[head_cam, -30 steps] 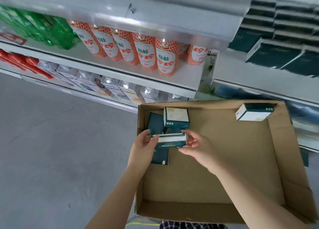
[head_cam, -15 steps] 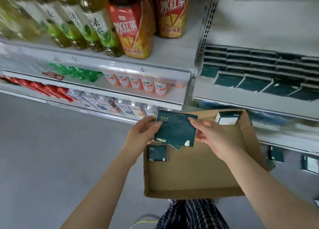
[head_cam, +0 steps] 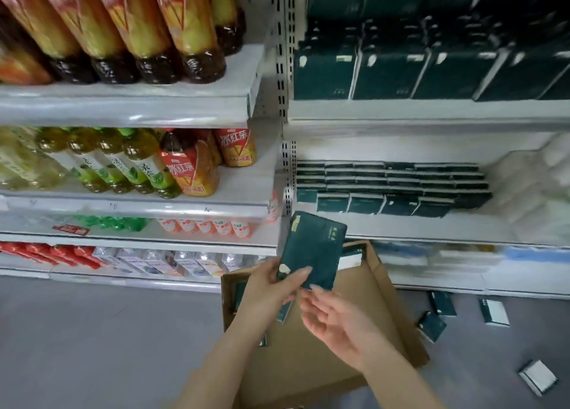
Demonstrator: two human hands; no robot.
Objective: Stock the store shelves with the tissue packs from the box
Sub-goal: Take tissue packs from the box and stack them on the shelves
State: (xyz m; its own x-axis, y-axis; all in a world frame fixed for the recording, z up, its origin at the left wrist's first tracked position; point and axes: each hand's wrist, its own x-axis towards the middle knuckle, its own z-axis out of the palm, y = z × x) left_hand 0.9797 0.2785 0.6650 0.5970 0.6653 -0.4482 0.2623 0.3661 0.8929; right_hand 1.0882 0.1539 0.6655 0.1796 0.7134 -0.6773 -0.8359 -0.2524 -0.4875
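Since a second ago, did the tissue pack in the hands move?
Yes. The tissue pack rose out of the cardboard box, toward the tissue shelf.

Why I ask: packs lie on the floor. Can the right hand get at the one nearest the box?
Probably yes. The right hand is open and empty, and the floor pack lies uncovered just beyond the box wall on that side, though lower down.

Tissue pack (head_cam: 311, 248) in the left hand (head_cam: 268, 288): dark teal, one cream mark at its lower corner. Box (head_cam: 391, 313) under both hands: plain brown. Stacked packs (head_cam: 385, 186) above the right hand (head_cam: 336, 322): dark teal, white edges. Shelf (head_cam: 401, 229): white. Floor (head_cam: 92, 331): grey.
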